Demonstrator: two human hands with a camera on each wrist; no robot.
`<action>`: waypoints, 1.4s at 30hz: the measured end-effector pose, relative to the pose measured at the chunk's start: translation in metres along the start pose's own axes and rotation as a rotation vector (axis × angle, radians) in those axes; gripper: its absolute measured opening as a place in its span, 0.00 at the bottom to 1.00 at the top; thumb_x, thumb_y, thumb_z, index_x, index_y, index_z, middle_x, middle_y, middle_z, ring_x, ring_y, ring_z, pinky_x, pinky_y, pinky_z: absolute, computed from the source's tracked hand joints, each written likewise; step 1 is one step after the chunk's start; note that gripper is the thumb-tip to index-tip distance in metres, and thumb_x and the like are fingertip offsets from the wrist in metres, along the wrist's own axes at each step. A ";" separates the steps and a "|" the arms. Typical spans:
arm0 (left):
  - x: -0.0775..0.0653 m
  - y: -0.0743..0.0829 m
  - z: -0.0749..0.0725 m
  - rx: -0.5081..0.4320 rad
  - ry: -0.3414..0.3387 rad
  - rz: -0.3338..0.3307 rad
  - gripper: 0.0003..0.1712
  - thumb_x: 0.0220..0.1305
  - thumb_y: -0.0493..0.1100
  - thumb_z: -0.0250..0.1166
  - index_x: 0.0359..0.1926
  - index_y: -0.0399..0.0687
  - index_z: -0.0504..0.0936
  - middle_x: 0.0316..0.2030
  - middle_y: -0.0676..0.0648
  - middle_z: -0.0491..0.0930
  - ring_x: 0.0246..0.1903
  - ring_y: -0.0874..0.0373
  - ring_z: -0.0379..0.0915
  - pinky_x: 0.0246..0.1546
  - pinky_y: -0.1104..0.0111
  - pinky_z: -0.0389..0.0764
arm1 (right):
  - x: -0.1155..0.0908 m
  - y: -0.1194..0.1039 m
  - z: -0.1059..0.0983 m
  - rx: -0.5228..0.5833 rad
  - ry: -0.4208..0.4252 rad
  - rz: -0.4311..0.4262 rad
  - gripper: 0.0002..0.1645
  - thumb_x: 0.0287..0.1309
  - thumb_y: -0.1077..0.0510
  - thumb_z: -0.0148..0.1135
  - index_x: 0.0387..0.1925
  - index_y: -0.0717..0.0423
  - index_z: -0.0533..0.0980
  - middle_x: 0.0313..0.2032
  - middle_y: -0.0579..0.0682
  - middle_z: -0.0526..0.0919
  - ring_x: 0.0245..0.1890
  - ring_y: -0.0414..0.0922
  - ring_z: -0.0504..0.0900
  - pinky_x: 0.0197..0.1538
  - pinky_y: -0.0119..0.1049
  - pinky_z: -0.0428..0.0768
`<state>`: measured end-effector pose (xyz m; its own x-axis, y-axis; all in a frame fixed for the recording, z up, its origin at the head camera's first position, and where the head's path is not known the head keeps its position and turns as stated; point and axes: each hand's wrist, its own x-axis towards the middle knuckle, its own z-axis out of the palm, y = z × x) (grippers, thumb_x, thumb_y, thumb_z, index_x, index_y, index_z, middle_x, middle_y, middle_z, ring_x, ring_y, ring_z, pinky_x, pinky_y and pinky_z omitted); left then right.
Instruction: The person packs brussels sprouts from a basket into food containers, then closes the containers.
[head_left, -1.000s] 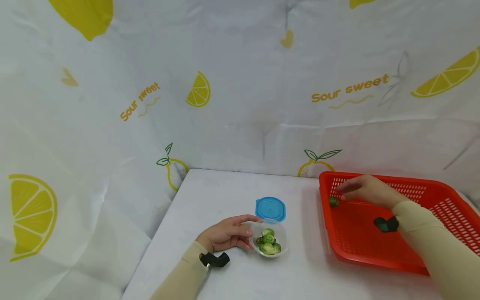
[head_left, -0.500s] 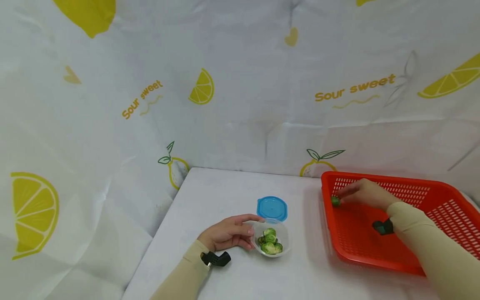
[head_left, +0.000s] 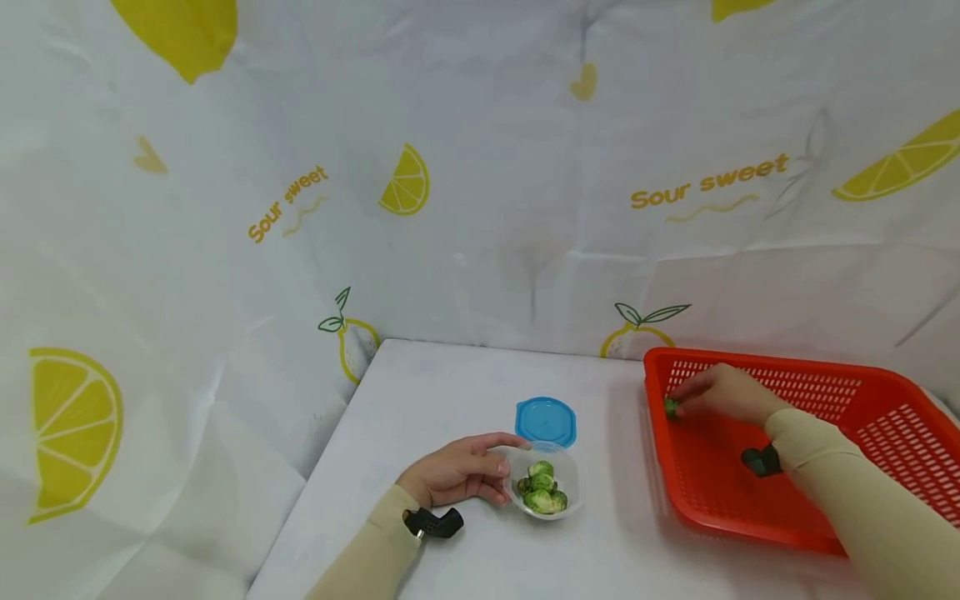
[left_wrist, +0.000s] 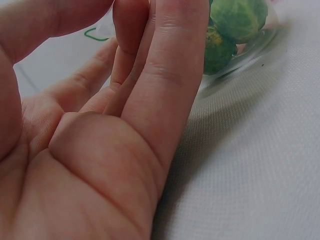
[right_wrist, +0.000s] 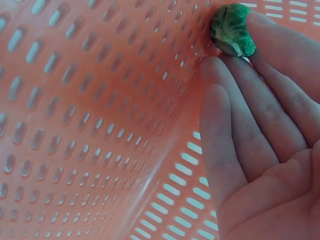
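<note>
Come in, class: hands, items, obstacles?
Left hand holding round clear plastic tub. Right hand pinching small round green sprout. Possible obstacle: red perforated plastic basket wall between them.

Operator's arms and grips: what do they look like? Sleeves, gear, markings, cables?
Two matching arms. Plain beige fabric left sleeve and plain beige fabric right sleeve, both reaching the wrist. Each wrist carries a small black angled device: left black wrist device, right black wrist device. Left grip and right grip are bare human hands; no gloves. No cables or sleeve markings visible.
</note>
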<state>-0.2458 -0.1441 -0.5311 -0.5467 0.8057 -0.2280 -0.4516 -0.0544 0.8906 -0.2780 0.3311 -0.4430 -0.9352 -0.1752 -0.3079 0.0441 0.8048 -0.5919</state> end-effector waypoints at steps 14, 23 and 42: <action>0.001 0.000 -0.002 -0.007 0.001 -0.007 0.32 0.78 0.37 0.63 0.79 0.51 0.70 0.34 0.48 0.87 0.38 0.57 0.90 0.48 0.63 0.92 | 0.003 0.000 0.000 0.008 0.001 0.007 0.24 0.62 0.51 0.79 0.57 0.57 0.88 0.50 0.52 0.92 0.53 0.51 0.83 0.57 0.54 0.87; 0.002 -0.001 -0.003 -0.007 -0.002 -0.008 0.32 0.78 0.38 0.63 0.79 0.50 0.70 0.34 0.49 0.86 0.38 0.56 0.90 0.48 0.63 0.92 | 0.005 -0.001 0.002 -0.023 0.024 -0.003 0.25 0.61 0.49 0.80 0.56 0.56 0.88 0.49 0.52 0.92 0.53 0.54 0.81 0.54 0.50 0.86; 0.001 0.000 -0.001 -0.024 0.009 0.010 0.32 0.77 0.37 0.63 0.79 0.48 0.70 0.33 0.48 0.85 0.37 0.57 0.89 0.48 0.64 0.92 | -0.007 -0.002 -0.004 -0.031 0.017 0.003 0.22 0.63 0.48 0.78 0.55 0.53 0.89 0.53 0.55 0.91 0.57 0.58 0.79 0.55 0.56 0.86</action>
<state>-0.2472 -0.1443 -0.5320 -0.5576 0.7997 -0.2223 -0.4624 -0.0768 0.8834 -0.2726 0.3328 -0.4368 -0.9409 -0.1635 -0.2966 0.0362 0.8223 -0.5680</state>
